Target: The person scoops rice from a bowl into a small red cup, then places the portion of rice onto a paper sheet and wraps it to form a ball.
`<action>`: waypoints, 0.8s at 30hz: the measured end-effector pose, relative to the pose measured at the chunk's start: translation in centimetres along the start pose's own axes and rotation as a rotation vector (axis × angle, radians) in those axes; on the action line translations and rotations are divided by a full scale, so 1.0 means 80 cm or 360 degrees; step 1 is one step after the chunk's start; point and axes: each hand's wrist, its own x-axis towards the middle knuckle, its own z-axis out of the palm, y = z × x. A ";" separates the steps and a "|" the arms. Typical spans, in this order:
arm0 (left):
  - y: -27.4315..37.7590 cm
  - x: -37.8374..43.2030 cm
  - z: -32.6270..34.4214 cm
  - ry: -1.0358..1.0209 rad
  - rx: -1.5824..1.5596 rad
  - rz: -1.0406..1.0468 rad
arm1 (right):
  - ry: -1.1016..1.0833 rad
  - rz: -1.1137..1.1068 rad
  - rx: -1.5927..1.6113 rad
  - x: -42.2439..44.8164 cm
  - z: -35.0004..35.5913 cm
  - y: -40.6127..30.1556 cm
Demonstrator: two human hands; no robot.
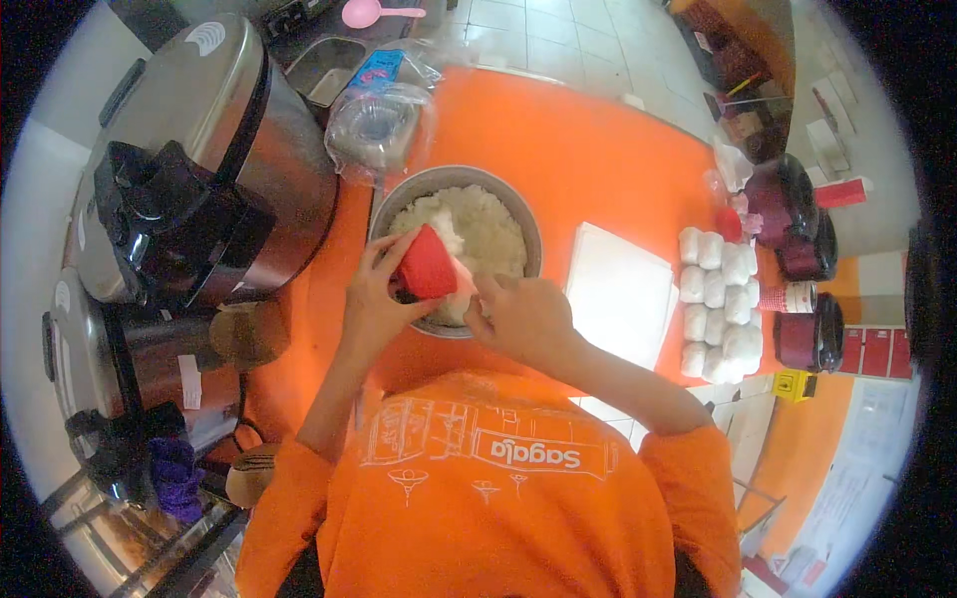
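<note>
A round metal pot [532,224] of cooked white rice [490,224] stands on the orange table before me. My left hand [374,291] grips a small red cup [428,263], tilted over the near left part of the rice. Close beside the cup, my right hand [527,318] is curled around a pale utensil [462,282], which looks like a rice paddle. Its handle is mostly hidden by my fingers. The cup's inside cannot be seen from here. To the right of the pot lies a stack of white paper sheets [617,288].
Several white wrapped bundles [714,299] are piled at the table's right edge, near dark lidded containers [781,198] and paper cups [792,297]. Two large rice cookers [291,172] line the left side. Behind the pot sits a clear plastic bag [377,127]; farther back lies a pink ladle [362,13].
</note>
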 end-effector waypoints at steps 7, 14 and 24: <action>-0.055 0.006 -0.029 0.0089 -0.0872 -0.0181 | -0.0448 0.0310 -0.0213 0.054 0.003 0.065; -0.067 0.004 -0.005 0.0215 -0.1234 -0.0246 | -0.0426 0.0155 0.0003 0.106 0.092 0.046; -0.094 0.005 -0.003 0.0291 -0.1559 -0.0133 | -0.0357 -0.0016 0.0376 0.052 0.071 0.046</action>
